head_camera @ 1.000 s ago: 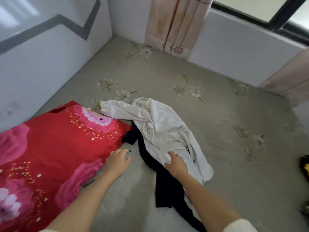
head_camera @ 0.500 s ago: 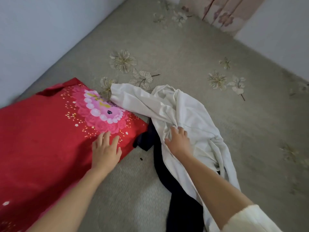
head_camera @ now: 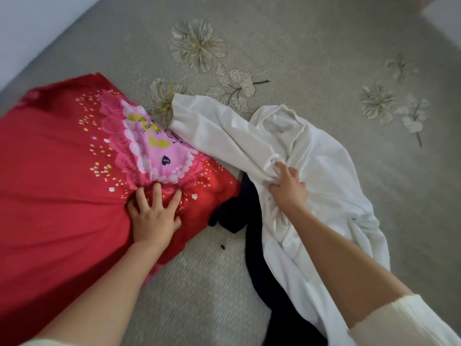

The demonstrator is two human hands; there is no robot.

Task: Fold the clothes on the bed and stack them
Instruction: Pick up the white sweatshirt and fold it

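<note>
A crumpled white garment (head_camera: 311, 156) lies on the grey flowered bed cover (head_camera: 299, 46). My right hand (head_camera: 287, 189) is closed on a bunch of its fabric near the middle. Under it lies a dark navy garment (head_camera: 252, 245), mostly hidden, running toward the bottom edge. To the left is a red floral pillow (head_camera: 62, 171) with a pink heart print. My left hand (head_camera: 153, 216) presses flat on the pillow's near corner, fingers spread, holding nothing.
A white wall (head_camera: 25, 33) borders the bed at the upper left. A small dark speck (head_camera: 222, 246) lies on the cover between the pillow and the navy garment. The bed cover extends to the right and far side.
My left hand moved from the bed cover up onto the red pillow. My right hand slid up the white garment and bunched its fabric. The camera tilted down and closer.
</note>
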